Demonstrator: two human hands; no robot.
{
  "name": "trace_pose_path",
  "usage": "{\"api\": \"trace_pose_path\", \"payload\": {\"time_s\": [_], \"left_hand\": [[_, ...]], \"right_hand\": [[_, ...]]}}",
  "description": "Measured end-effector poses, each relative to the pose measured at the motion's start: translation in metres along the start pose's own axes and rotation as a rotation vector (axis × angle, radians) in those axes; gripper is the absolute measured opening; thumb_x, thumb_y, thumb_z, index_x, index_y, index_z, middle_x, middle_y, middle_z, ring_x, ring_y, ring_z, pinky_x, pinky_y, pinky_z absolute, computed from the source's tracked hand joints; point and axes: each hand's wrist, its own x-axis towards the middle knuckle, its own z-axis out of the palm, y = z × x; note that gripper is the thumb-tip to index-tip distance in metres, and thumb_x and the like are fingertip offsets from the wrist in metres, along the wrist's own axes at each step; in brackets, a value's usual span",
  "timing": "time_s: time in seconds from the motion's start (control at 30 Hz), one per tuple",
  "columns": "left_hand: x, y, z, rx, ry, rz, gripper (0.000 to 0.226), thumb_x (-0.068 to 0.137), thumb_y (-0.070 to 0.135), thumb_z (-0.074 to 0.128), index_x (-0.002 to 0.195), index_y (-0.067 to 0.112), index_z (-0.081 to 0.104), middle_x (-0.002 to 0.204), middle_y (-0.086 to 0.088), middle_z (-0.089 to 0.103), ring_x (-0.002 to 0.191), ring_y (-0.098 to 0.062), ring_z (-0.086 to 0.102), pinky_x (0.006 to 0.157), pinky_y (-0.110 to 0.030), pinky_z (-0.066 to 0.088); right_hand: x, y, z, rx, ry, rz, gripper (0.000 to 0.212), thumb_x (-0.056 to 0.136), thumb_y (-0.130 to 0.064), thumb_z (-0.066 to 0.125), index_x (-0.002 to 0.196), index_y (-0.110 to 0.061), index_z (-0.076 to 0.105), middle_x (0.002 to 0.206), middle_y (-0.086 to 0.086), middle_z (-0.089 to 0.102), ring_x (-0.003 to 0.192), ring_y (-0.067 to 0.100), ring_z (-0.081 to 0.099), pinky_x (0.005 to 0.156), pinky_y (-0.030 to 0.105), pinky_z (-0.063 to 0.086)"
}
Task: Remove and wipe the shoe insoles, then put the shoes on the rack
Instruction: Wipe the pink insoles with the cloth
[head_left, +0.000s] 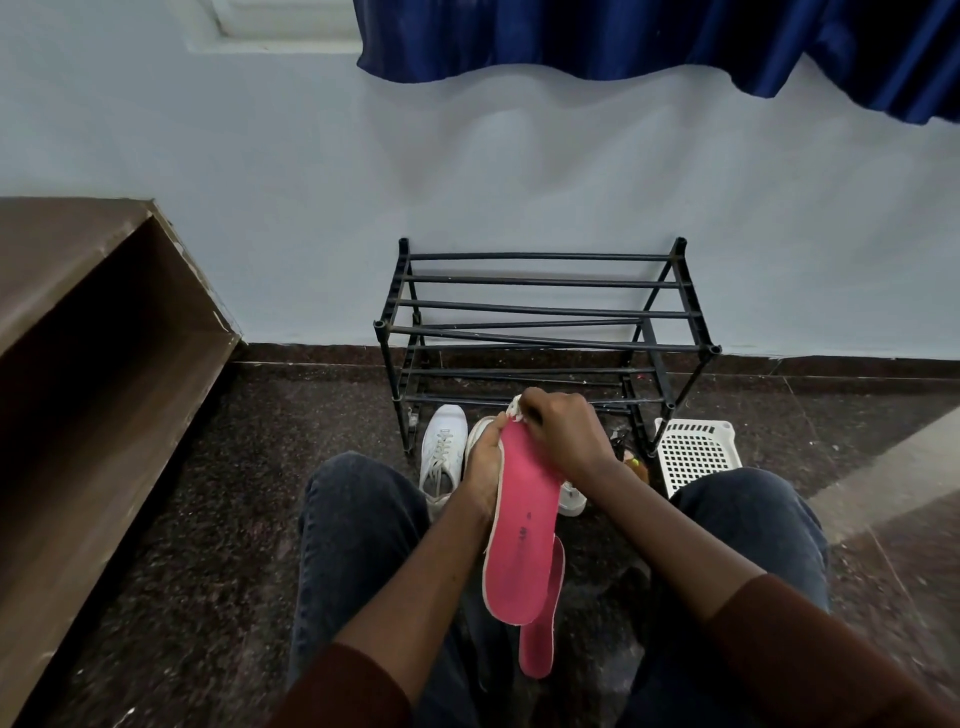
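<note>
Two-tiered black rack (545, 322) against the pale wall, tiers bare. Left of it, brown wooden cabinet (93, 322). Just right of rack, white perforated basket (693, 452) on dark floor. In front, one white shoe (441, 452) laces up; a second white shoe (571, 501) mostly hidden behind the hands. Held between the knees: pink insole (519, 540), left hand (480, 475) wrapped around its edge; another pink insole (543, 639) hanging behind it. Right hand (563, 431) pinched on a small white cloth (515, 408) at the toe end.
</note>
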Motion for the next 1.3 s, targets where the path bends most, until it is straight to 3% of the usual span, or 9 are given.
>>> {"api": "trace_pose_path", "payload": {"time_s": [0.27, 0.4, 0.5, 0.6, 0.73, 0.83, 1.0, 1.13, 1.3], "left_hand": [[0.000, 0.002, -0.005, 0.043, -0.012, 0.031, 0.076, 0.093, 0.066, 0.024, 0.109, 0.001, 0.059, 0.089, -0.015, 0.068, 0.077, -0.023, 0.068, 0.079, -0.034, 0.054], [-0.010, 0.002, 0.003, 0.019, -0.033, 0.049, 0.075, 0.091, 0.062, 0.042, 0.119, -0.006, 0.057, 0.108, -0.022, 0.058, 0.100, -0.030, 0.060, 0.095, -0.039, 0.048], [-0.005, 0.001, 0.001, 0.002, 0.007, 0.076, 0.053, 0.098, 0.047, 0.036, 0.094, 0.003, 0.064, 0.081, -0.013, 0.068, 0.072, -0.024, 0.069, 0.067, -0.031, 0.058], [-0.004, 0.002, -0.001, 0.013, 0.019, 0.122, 0.050, 0.099, 0.046, 0.034, 0.108, 0.005, 0.061, 0.084, -0.014, 0.070, 0.070, -0.024, 0.070, 0.063, -0.033, 0.059], [-0.004, 0.008, -0.005, 0.053, 0.047, 0.153, 0.047, 0.102, 0.040, 0.032, 0.096, 0.003, 0.061, 0.068, -0.012, 0.071, 0.056, -0.022, 0.069, 0.051, -0.030, 0.057], [-0.005, 0.011, -0.002, 0.051, 0.113, 0.174, 0.044, 0.102, 0.039, 0.033, 0.095, 0.004, 0.059, 0.065, -0.011, 0.070, 0.055, -0.022, 0.067, 0.060, -0.035, 0.055], [0.003, 0.017, -0.003, 0.037, 0.251, 0.198, 0.052, 0.099, 0.043, 0.041, 0.123, -0.002, 0.052, 0.087, -0.017, 0.064, 0.073, -0.030, 0.062, 0.072, -0.043, 0.052], [0.007, 0.016, -0.007, 0.073, 0.238, 0.186, 0.047, 0.099, 0.041, 0.043, 0.118, 0.000, 0.055, 0.087, -0.017, 0.068, 0.078, -0.031, 0.063, 0.083, -0.047, 0.050], [-0.001, 0.006, 0.000, 0.031, 0.164, 0.150, 0.044, 0.100, 0.037, 0.039, 0.121, 0.002, 0.056, 0.079, -0.014, 0.069, 0.073, -0.028, 0.064, 0.076, -0.040, 0.052]], "right_hand": [[-0.045, -0.021, -0.001, 0.133, -0.016, -0.013, 0.013, 0.077, 0.000, 0.055, 0.078, -0.007, 0.065, 0.071, 0.014, 0.068, 0.065, 0.037, 0.060, 0.056, 0.035, 0.041], [-0.036, -0.019, 0.003, 0.101, 0.002, -0.036, 0.010, 0.081, -0.001, 0.054, 0.081, -0.004, 0.064, 0.075, 0.016, 0.067, 0.068, 0.035, 0.061, 0.059, 0.037, 0.042], [-0.014, -0.014, 0.003, 0.064, 0.056, 0.004, 0.010, 0.084, -0.002, 0.052, 0.081, -0.004, 0.062, 0.078, 0.016, 0.064, 0.073, 0.034, 0.059, 0.061, 0.036, 0.039], [0.010, -0.005, 0.001, 0.131, 0.134, 0.118, 0.011, 0.085, -0.002, 0.052, 0.086, -0.003, 0.063, 0.079, 0.017, 0.066, 0.073, 0.034, 0.061, 0.062, 0.038, 0.043], [0.007, 0.001, 0.000, 0.237, 0.172, 0.163, 0.015, 0.083, 0.000, 0.054, 0.089, -0.002, 0.068, 0.084, 0.016, 0.070, 0.079, 0.032, 0.064, 0.069, 0.040, 0.048], [-0.011, 0.002, 0.003, 0.190, 0.196, 0.081, 0.020, 0.078, 0.002, 0.054, 0.087, -0.001, 0.071, 0.084, 0.015, 0.071, 0.080, 0.033, 0.065, 0.070, 0.040, 0.051], [-0.043, 0.006, 0.012, 0.067, 0.113, -0.013, 0.013, 0.077, -0.006, 0.058, 0.077, -0.005, 0.071, 0.063, 0.010, 0.065, 0.061, 0.030, 0.060, 0.053, 0.035, 0.050], [-0.033, 0.008, -0.001, 0.124, 0.222, 0.085, 0.016, 0.073, 0.003, 0.065, 0.084, -0.007, 0.072, 0.074, 0.012, 0.071, 0.065, 0.030, 0.066, 0.057, 0.032, 0.052], [0.004, -0.008, -0.014, 0.192, 0.235, 0.110, 0.024, 0.083, 0.001, 0.055, 0.104, -0.004, 0.066, 0.096, 0.013, 0.069, 0.088, 0.027, 0.062, 0.078, 0.030, 0.043]]}}
